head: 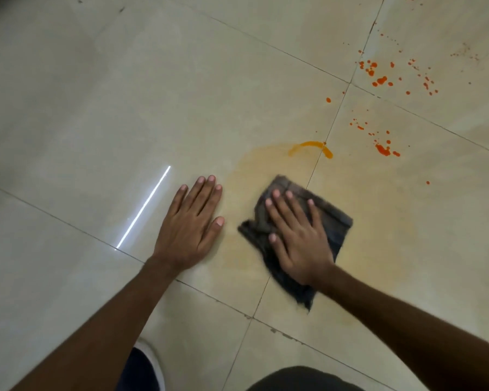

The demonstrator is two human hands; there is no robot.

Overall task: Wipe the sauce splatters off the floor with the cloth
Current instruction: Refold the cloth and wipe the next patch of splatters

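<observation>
Wiping sauce from tiled floor (124, 94) with cloth, flat-palm stroke.

Pale orange smear (266, 170) on floor around cloth: likely thin residue; best cleared with overlapping strokes under even pressure. Left hand (188, 224) flat on bare tile just beside smear, fingers straight and together, gripping nothing; serves as brace. Dark cloth (336, 218) on floor near tile joint, pinned under right hand (299, 238); fingers (287, 206) spread and pressed flat on cloth, not curled around it. Curved orange streak (311, 145) beyond cloth: next in reach. Red splatters (381, 149) farther to the right untouched. Fold to clean face before reaching them, to avoid spreading.
</observation>
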